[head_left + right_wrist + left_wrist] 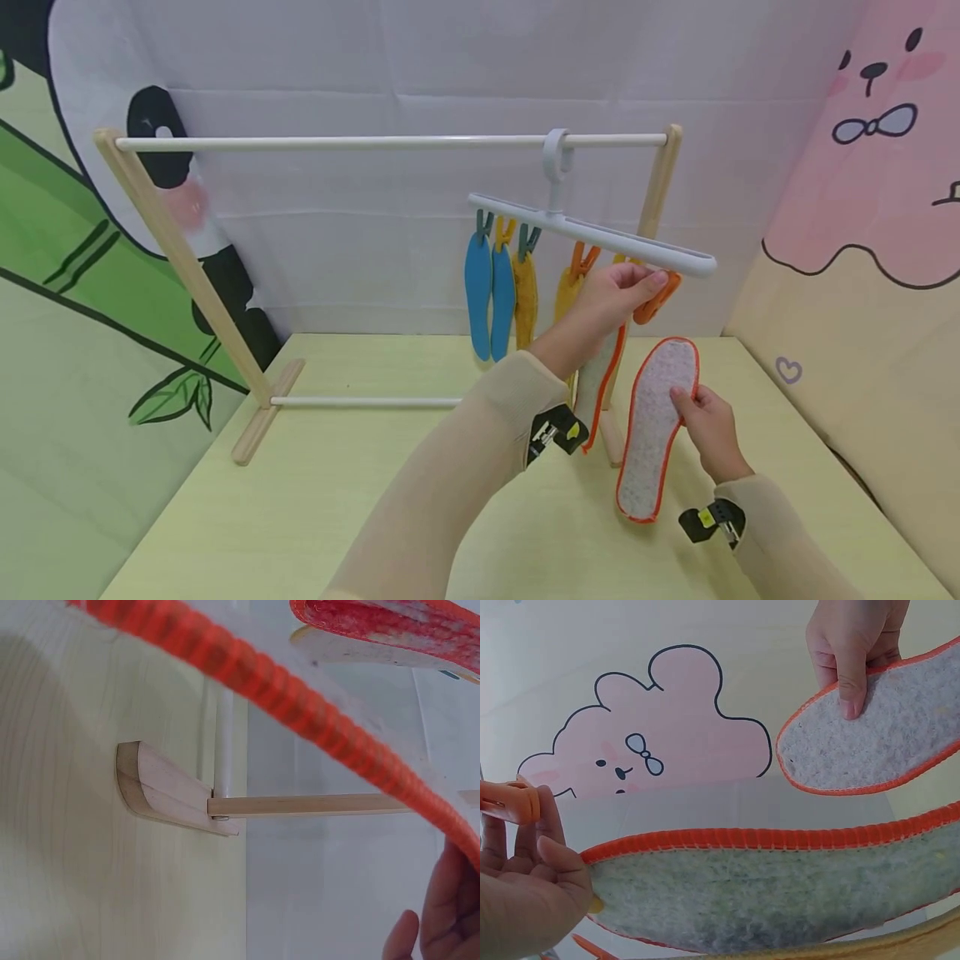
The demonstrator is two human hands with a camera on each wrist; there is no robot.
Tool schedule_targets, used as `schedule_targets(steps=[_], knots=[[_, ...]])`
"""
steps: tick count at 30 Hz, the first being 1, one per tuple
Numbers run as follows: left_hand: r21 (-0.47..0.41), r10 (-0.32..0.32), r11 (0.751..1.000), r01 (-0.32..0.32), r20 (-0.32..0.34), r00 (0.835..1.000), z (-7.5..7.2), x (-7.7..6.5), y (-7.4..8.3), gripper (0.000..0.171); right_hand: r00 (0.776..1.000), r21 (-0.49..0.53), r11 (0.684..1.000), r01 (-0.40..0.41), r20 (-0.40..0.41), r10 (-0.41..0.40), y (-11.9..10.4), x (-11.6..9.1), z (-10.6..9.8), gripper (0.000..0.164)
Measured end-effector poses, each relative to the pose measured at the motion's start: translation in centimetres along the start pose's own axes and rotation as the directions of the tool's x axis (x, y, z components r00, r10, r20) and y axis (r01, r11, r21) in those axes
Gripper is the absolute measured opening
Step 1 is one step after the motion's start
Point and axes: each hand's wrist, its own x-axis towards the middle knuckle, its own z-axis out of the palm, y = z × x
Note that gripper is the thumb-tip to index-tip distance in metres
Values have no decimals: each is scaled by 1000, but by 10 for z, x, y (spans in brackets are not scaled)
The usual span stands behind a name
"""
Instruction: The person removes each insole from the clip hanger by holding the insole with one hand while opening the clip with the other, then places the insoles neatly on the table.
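Note:
My left hand (609, 293) is raised under the right end of a white clip hanger (637, 244), its thumb and fingers pinching an orange clothespin (658, 297). Lower and to the right, my right hand (711, 427) grips a grey felt insole (651, 421) with red-orange edging by its side, thumb on the grey face. A matching insole (765, 889) hangs beside my left hand in the left wrist view. Farther left along the hanger, two blue insoles (478, 292) and a yellow insole (527, 300) hang from clothespins. A second yellow one (567, 290) is partly hidden behind my left arm.
The hanger hooks over the white top bar (337, 143) of a wooden rack standing on the pale table (225, 517). One rack foot (161, 784) shows in the right wrist view. A lower bar (360, 402) runs near the tabletop; a printed cloth (375, 250) hangs behind.

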Motion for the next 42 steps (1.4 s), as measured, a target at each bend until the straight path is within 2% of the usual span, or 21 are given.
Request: schedule_targets(steps=[5,11,18,23,34,42], knots=[[9,-18,1000,19,-12,1000,0,0,-2,24,1000,0,1000,-15,-8,15,2,0,0,27],[12,-18,1000,18,-11,1000,-1,0,-3,25,1000,-7,1000,-12,-3,12,3,-1,-1,33],[8,9,1000,-9,15,1000,0,0,1,25,999,-16,1000,-20,-27,20,1,0,-3,30],[3,3,1000,-4,18,1000,-2,-2,2,24,999,-8,999,-44,0,44,0,2,-3,34],[-9,-10,1000,10,44,999,-2,-4,1,25,999,-56,998,-33,0,33,3,-2,-7,39],[10,3,1000,-4,22,1000,-4,-4,2,25,1000,-86,996,6,-15,-7,1,-2,-7,34]])
